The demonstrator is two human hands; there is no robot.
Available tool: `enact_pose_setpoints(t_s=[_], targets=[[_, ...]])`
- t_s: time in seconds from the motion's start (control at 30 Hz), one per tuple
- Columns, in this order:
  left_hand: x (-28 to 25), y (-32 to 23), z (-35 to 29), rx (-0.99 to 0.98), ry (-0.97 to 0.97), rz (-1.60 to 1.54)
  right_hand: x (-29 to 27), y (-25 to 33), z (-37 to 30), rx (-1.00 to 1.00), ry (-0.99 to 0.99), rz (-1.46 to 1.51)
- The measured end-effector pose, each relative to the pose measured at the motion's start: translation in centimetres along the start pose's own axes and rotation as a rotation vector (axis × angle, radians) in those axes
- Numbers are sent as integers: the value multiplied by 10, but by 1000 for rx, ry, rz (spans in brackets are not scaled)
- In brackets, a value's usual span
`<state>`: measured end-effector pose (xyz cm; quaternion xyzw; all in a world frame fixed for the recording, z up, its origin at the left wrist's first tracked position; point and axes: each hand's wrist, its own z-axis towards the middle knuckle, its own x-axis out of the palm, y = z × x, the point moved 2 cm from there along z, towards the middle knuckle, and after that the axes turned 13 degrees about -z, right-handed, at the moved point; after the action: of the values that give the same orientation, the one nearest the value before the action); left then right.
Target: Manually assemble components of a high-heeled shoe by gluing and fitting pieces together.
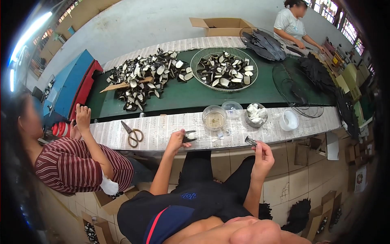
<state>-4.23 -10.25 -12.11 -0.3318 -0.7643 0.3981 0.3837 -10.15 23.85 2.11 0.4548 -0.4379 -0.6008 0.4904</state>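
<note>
My left hand (176,141) is closed on a small black piece with a white patch (189,136), held just over the near edge of the table. Further right, my right hand (264,157) pinches a small dark, shiny object (250,141) between thumb and fingers; its kind is too small to make out. Between the hands, on the paper-covered strip, are a clear round tub (214,118), a clear lid or dish (231,109) and a bowl of white wads (256,115). A white tub (289,119) stands right of them. Scissors (132,134) lie left of my left hand.
A heap of black and white pieces (140,79) covers the green belt (178,95), beside a round wire basket (224,69) holding more. A co-worker in a striped shirt (77,164) sits close on my left. Another person (290,25) works at the far right. Cardboard boxes (325,211) stand on the floor.
</note>
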Motion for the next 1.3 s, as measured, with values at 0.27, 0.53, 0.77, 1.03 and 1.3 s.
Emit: enact_pose_setpoints(t_s=[0.27,0.53,0.77,1.03,1.3], targets=[[48,10,-49,-12,262,-288,-4,2,-4,20,0,44],[112,-6,-77,-31,337,-414,12,59,-19,-276,235,-301],[135,-29,-105,35,449,-341,21,61,-24,-543,247,-469],[137,-38,-116,25,478,-292,25,62,-28,-716,305,-556],[134,-39,-117,49,519,-287,25,66,-31,-697,304,-500]])
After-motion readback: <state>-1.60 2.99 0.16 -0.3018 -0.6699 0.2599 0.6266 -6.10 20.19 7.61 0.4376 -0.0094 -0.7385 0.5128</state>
